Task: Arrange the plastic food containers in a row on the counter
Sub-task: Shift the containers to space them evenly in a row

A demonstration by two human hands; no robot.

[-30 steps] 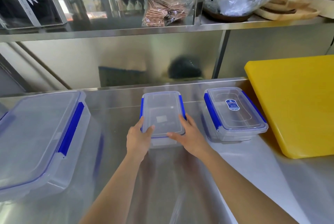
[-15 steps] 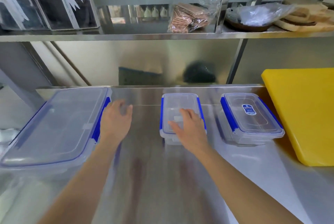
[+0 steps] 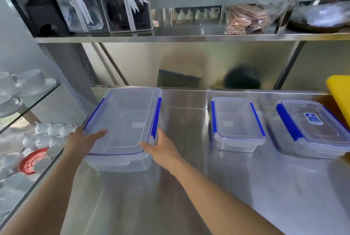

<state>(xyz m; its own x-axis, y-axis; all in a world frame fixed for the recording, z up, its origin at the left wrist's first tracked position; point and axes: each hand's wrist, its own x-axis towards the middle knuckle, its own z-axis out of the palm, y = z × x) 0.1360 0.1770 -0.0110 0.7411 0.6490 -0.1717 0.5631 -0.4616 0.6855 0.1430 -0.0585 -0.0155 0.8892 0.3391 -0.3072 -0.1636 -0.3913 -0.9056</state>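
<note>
Head view, the only one: the big container [image 3: 123, 126] is gripped at its near corners, left hand [image 3: 83, 140] and right hand [image 3: 162, 148] each clamped on a side, at the left of the steel counter [image 3: 189, 187]. The small container [image 3: 236, 123] and labelled container [image 3: 312, 128] are already lined up at the right. Probably only the big one is left to be squared up.
</note>
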